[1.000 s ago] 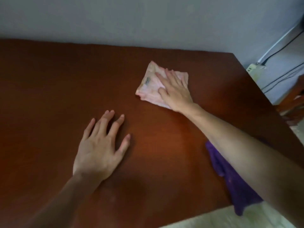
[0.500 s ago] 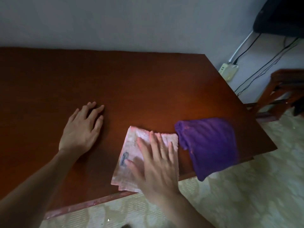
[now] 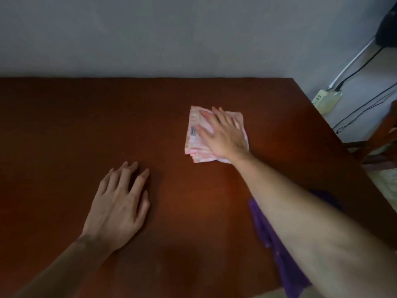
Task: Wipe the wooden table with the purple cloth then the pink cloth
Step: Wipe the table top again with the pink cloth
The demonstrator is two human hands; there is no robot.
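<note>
Your right hand (image 3: 223, 136), fingers flat, presses the pink cloth (image 3: 194, 134) and has swept it from the table (image 3: 64, 125)'s near edge to mid-table, purple cloth (image 3: 270, 239) apparently finished, left hand (image 3: 118, 209) resting spread flat.

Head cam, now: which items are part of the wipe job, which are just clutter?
Job:
- pink cloth, under right hand
- purple cloth, by near edge
- wooden table; left hand rests on it

Clutter:
- power strip
- cables
- chair
</note>
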